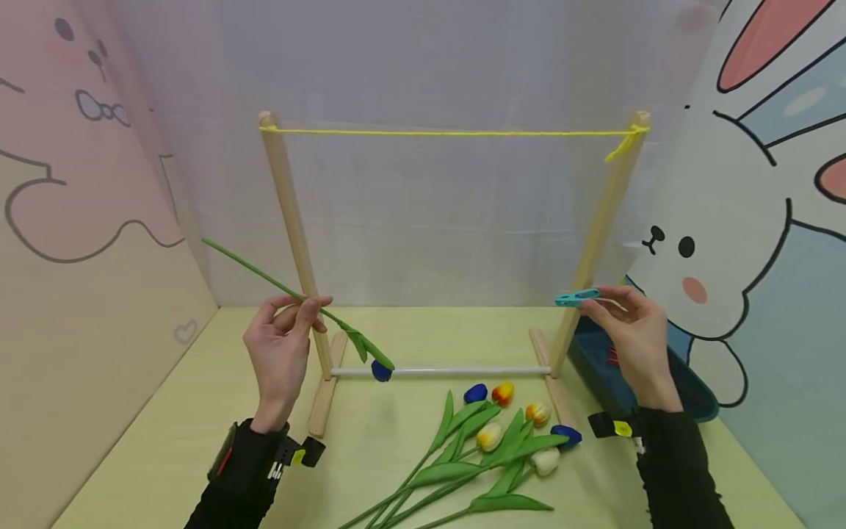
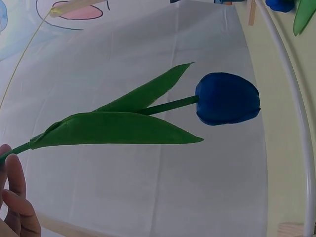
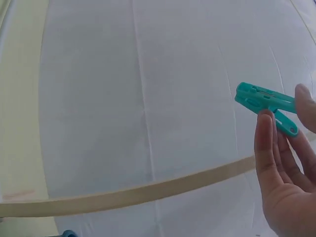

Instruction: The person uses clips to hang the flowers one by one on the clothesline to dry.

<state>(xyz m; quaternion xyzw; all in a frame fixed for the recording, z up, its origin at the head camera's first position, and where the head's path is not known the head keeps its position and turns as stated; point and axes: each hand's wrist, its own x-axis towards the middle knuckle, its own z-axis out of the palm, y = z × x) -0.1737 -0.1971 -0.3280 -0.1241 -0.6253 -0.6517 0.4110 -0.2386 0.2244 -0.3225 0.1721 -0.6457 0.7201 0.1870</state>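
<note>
My left hand (image 1: 286, 334) pinches the green stem of a blue tulip (image 1: 381, 369) beside the left post of a wooden frame (image 1: 288, 213). The stem slants up to the left and the blue head (image 2: 227, 98) hangs low by the white bottom rod (image 1: 449, 372). My right hand (image 1: 624, 323) pinches a teal clothespin (image 1: 577, 297) near the right post; the clip (image 3: 264, 102) sits between thumb and fingers. A yellow string (image 1: 449, 133) runs taut between the post tops.
Several artificial tulips (image 1: 502, 433) in blue, orange, yellow and white lie on the yellow-green table in front of the frame. A dark blue tray (image 1: 687, 389) sits at the right behind my right hand. Cartoon-printed walls close in on both sides.
</note>
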